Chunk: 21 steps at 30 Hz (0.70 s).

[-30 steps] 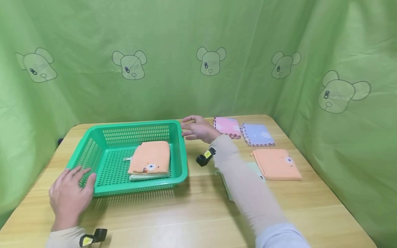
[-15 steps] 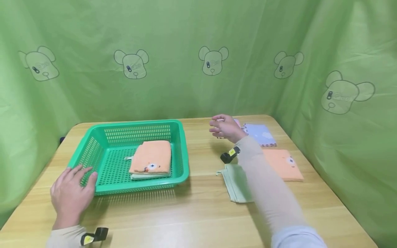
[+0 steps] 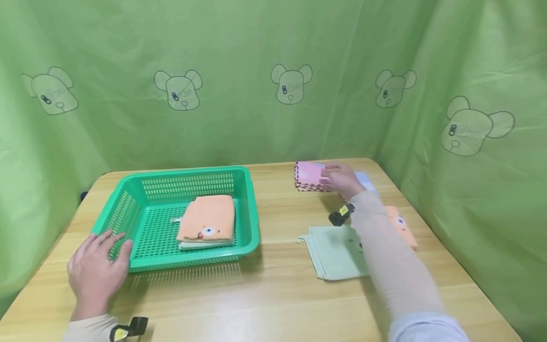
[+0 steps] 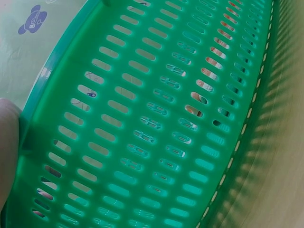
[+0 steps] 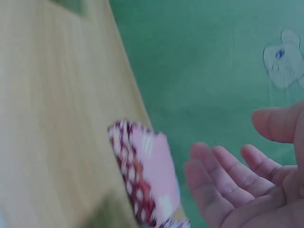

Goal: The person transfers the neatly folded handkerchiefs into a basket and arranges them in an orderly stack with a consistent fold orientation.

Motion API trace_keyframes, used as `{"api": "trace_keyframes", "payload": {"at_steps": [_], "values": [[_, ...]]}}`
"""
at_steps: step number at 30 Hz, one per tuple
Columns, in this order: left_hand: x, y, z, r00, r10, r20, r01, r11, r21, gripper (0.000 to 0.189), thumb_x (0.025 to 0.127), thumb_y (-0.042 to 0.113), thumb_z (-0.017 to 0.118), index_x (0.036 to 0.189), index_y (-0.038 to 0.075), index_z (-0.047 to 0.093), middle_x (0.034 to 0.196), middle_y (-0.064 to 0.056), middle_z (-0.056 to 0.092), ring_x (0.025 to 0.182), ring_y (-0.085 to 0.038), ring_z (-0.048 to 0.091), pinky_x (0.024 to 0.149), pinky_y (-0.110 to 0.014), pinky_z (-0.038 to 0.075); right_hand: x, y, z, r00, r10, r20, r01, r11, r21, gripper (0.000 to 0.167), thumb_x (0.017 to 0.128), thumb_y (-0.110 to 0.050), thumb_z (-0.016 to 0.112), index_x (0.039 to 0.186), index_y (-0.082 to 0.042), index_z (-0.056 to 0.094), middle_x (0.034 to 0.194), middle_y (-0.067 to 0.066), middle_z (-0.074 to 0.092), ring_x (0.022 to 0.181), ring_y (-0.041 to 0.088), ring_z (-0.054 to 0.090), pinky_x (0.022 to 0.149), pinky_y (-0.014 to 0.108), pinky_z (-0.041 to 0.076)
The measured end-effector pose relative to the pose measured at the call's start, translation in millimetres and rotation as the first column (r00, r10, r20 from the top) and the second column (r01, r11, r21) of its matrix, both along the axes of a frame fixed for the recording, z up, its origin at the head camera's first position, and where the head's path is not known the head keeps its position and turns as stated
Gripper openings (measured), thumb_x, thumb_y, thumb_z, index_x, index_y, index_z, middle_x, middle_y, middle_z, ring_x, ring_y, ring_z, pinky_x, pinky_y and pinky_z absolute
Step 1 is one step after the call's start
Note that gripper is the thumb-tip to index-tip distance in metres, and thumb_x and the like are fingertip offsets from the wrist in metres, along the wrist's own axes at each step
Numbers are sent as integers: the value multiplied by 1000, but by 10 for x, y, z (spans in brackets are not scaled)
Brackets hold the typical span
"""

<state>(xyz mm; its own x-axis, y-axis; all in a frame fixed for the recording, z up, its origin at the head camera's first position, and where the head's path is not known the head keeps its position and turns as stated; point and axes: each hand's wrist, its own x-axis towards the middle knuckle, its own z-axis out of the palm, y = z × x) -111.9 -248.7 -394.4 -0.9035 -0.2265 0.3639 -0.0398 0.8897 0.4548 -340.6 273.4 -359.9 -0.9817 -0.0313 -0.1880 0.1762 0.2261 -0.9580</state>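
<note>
My left hand [image 3: 98,270] rests at the near left corner of the green plastic basket [image 3: 183,259], its fingers over the rim and the thumb spread. Inside lies a folded orange cloth [image 3: 207,216] with an embroidered bear face, on top of a pale green cloth [image 3: 201,245]. My right hand [image 3: 344,181] hovers at the right side of the folded pink cloth [image 3: 308,173] with a checked border. In the right wrist view, its loosely bent fingers stand apart from the pink cloth [image 5: 159,171] and hold nothing. The blue cloth [image 3: 366,182] is partly hidden behind that hand.
A folded mint green cloth [image 3: 335,254] lies under the right forearm, which partly covers another orange cloth [image 3: 401,225]. The wooden table [image 3: 239,304] is bordered by a green curtain [image 3: 235,128] with bear-head prints behind and at both sides.
My right hand has moved right, from beside the basket's far right corner to the right edge of the pink cloth. The left hand and the basket stay put.
</note>
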Motion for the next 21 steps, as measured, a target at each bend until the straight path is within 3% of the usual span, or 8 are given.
{"api": "trace_keyframes", "payload": {"at_steps": [11, 21], "values": [[7, -4, -17, 1000, 3, 5, -3, 1000, 0, 46, 100, 40, 44, 124, 3, 58, 138, -28, 47, 134, -48, 30, 103, -69, 17, 45, 426, -187, 995, -93, -34, 96, 990, 106, 54, 95, -9, 53, 143, 7, 35, 138, 29, 44, 120, 39, 50, 101, 40, 45], [-1, 4, -5, 1000, 4, -4, -4, 1000, 6, 46, 100, 39, 44, 123, 2, 59, 138, -29, 47, 133, -48, 30, 103, -69, 17, 26, 711, -249, 988, -140, 59, 129, 979, 158, 61, 101, -23, 48, 150, 2, 22, 147, 28, 34, 130, 38, 42, 106, 45, 38]]}}
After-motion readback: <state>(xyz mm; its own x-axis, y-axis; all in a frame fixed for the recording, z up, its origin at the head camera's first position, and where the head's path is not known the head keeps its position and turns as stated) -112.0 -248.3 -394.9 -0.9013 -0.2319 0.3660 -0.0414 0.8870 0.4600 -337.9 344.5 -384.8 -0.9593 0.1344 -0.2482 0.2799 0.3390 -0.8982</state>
